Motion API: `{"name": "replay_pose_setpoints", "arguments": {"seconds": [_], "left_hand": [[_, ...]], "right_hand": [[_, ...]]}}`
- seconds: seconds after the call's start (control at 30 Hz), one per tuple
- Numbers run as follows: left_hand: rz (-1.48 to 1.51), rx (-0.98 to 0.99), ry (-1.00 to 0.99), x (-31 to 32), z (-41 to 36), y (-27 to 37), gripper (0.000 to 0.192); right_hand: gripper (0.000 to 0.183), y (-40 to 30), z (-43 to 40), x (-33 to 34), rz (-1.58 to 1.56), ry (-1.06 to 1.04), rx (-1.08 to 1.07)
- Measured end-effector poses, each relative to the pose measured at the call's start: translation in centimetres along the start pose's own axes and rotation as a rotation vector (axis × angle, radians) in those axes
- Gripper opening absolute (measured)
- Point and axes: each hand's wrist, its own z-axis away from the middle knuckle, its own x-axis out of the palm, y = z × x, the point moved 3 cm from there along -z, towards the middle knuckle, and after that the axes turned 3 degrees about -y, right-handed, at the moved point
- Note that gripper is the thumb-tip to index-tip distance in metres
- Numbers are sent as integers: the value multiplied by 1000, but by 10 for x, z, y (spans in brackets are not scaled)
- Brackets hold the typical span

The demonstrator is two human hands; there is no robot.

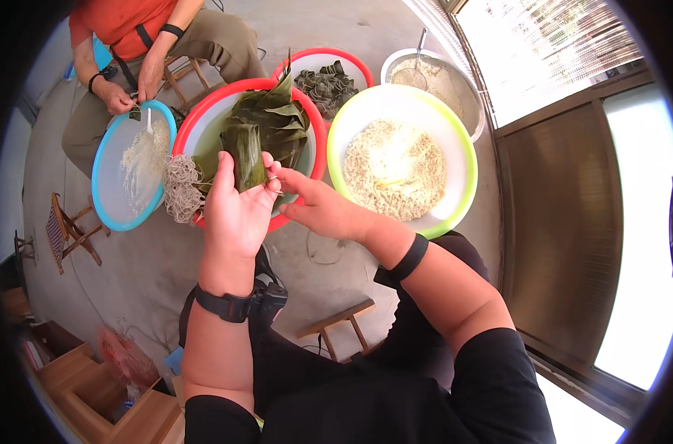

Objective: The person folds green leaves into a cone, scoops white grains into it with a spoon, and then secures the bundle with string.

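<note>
My left hand point(233, 216) is palm up and holds a wet green zongzi leaf point(246, 155) between thumb and fingers. The fingertips of my right hand point(331, 208) meet the left fingertips at the leaf's right edge; whether they pinch anything is hidden. Small pale bits show between the fingers there. Beneath both hands stands a red-rimmed basin point(318, 130) of water with a pile of dark green leaves point(272, 119). A bundle of pale string point(182, 187) hangs over its left rim. To the right, a green-rimmed basin point(469, 150) holds rice grains point(394, 172).
A second red-rimmed basin point(364, 65) holds tied zongzi point(328, 86). Behind is a metal bowl point(478, 114) of soaking grain with a strainer point(411, 77). Left are a blue-rimmed basin point(106, 205) of rice, a folding stool point(70, 227) and a seated person point(131, 33) handling a small wrapped piece.
</note>
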Motion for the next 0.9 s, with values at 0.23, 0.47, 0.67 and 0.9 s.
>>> {"name": "replay_pose_setpoints", "arguments": {"seconds": [0.23, 0.47, 0.67, 0.9], "left_hand": [[-235, 150, -110, 2, 8, 15, 37], [-368, 155, -4, -19, 10, 23, 37], [-387, 130, 94, -33, 1, 13, 36], [-651, 215, 34, -19, -5, 0, 39]], "right_hand": [[24, -5, 11, -16, 324, -82, 99], [14, -16, 23, -37, 498, -38, 39], [8, -44, 13, -36, 249, -15, -70], [6, -59, 12, -38, 219, -111, -86]]}}
